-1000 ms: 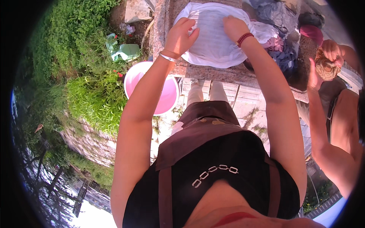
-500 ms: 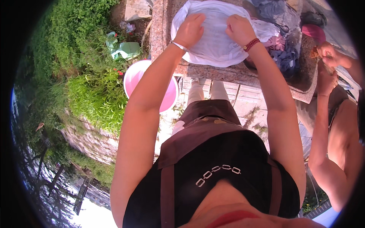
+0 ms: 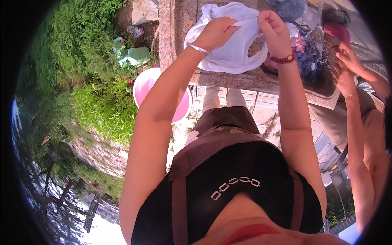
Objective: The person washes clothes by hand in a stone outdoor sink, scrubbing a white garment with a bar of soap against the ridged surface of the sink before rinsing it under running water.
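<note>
White cloth [image 3: 228, 53] lies on the stone slab [image 3: 168, 34] beneath my hands, one edge raised, the rest down. My left hand [image 3: 218, 33] and right hand [image 3: 275, 34] pinch that edge. Right of my right hand, rumpled clothes [image 3: 308, 63] sit unopened; nearer me than my left, a pink tub [image 3: 145, 85].

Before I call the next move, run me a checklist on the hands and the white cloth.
1. Right hand pinching the white cloth: ok, at an edge.
2. Left hand at the cloth: ok; firmness of its grip: cannot tell.
3. Cloth spread flat: not ok, bunched and partly lifted.
4. Co-worker's hands away from the cloth: ok, off to the right.
5. Cloth clear of the dark laundry: cannot tell, right hand blocks part.
</note>
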A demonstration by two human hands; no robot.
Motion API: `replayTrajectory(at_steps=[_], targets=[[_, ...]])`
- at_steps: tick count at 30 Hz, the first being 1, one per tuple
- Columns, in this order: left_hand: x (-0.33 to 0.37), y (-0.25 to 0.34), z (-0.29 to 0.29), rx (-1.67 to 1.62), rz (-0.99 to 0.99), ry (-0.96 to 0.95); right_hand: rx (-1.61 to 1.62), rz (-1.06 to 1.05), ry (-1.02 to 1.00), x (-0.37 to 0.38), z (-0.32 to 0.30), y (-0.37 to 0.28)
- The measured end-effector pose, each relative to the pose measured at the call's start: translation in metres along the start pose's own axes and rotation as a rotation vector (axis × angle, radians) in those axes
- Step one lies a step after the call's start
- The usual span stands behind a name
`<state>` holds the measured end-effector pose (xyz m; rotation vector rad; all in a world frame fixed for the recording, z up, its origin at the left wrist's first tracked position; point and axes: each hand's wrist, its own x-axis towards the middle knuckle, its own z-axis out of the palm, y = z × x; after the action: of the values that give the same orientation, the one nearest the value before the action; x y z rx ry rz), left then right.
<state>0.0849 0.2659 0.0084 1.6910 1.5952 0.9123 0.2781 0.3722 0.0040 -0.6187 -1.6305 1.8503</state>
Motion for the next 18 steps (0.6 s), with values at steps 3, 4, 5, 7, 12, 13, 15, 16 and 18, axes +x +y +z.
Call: replayTrajectory(at_steps=[3,4,5,7,12,13,15,16,18], targets=[[0.000,0.056,-0.009,-0.423,0.002,0.048,0.316,-0.172,0.006,0.003,0.003,-0.012],[0.003,0.068,-0.004,-0.437,0.060,0.078,0.321,-0.202,-0.060,0.002,0.016,-0.019],[0.007,0.077,-0.001,-0.444,0.118,0.112,0.330,-0.234,-0.129,0.002,0.028,-0.027],[0.010,0.084,-0.004,-0.626,0.097,0.088,0.160,-0.164,-0.272,0.003,0.030,-0.035],[0.014,0.105,-0.007,-1.186,-0.070,0.192,-0.205,0.203,-0.293,-0.004,-0.008,-0.025],[0.013,0.104,-0.010,-1.278,-0.151,0.196,-0.226,0.312,-0.293,-0.004,-0.016,-0.024],[0.018,0.083,-0.013,-1.397,-0.093,0.336,-0.234,0.325,-0.300,0.003,-0.047,-0.047],[0.021,0.065,-0.012,-1.452,-0.066,0.406,-0.235,0.331,-0.302,0.008,-0.056,-0.052],[0.012,0.017,-0.001,-0.953,-0.362,0.343,-0.420,0.157,-0.279,0.017,-0.054,-0.048]])
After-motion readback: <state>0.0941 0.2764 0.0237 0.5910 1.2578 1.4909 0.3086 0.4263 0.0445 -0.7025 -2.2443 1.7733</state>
